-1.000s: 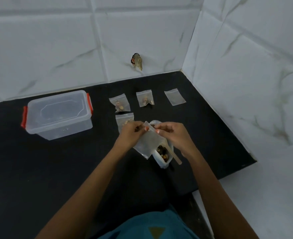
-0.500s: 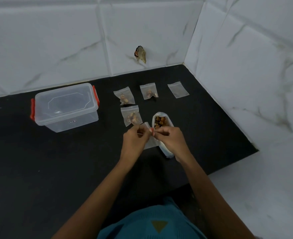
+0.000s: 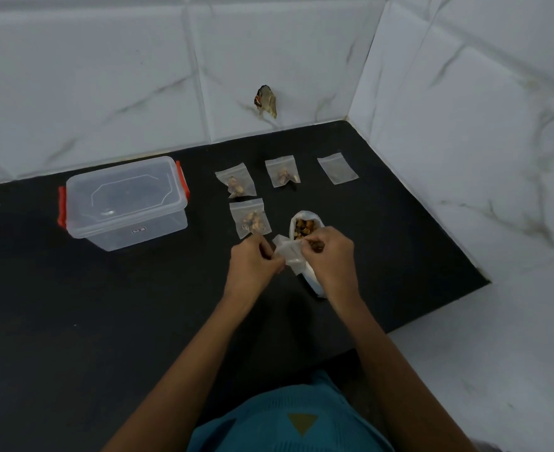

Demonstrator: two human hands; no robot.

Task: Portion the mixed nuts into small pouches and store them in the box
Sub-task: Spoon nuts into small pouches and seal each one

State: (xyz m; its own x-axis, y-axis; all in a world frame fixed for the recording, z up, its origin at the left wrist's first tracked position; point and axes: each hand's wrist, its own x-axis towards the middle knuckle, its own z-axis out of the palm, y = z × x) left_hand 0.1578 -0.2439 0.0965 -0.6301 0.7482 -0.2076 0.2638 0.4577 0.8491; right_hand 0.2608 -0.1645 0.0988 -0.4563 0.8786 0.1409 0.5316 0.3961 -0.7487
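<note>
The right hand (image 3: pixel 329 256) covers the nut bag's (image 3: pixel 312 279) middle. The label (image 3: pixel 138 229) on the box (image 3: pixel 122 203) is too small to read. The tabletop (image 3: pixel 73 321) runs off the left edge.

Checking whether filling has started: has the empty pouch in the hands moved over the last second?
Yes. The pouch hid the mouth of the nut bag before; now it is held at the mouth's near-left edge, with the nuts showing.
</note>
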